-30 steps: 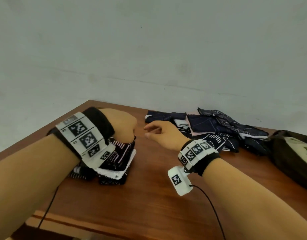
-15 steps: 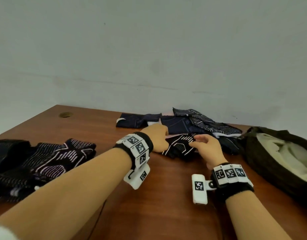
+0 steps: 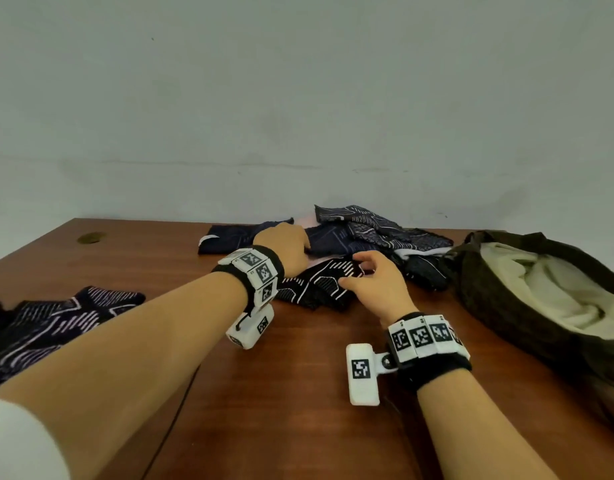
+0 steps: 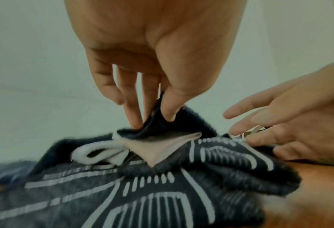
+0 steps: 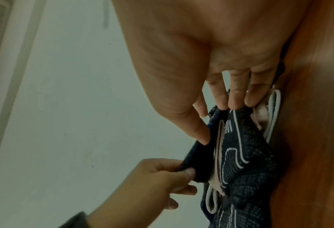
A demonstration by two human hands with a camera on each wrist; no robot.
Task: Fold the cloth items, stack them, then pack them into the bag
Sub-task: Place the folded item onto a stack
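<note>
Unfolded dark cloths lie in a pile at the table's back edge. My left hand reaches into it and pinches the edge of a navy cloth between thumb and fingers, as the left wrist view shows. My right hand lies just right of it, fingers spread and fairly straight, touching a black cloth with white line pattern that lies crumpled in front of the pile. Folded patterned cloths sit in a stack at the far left. A dark bag lies open at the right.
The brown wooden table ends at a pale wall just behind the pile. A round cable hole is at the back left. The bag's cream lining shows inside its mouth. A thin cable hangs under my left forearm.
A second ago my left hand rested on the folded stack at the left. Both hands have since moved right to the loose pile, and the left now pinches the navy cloth.
</note>
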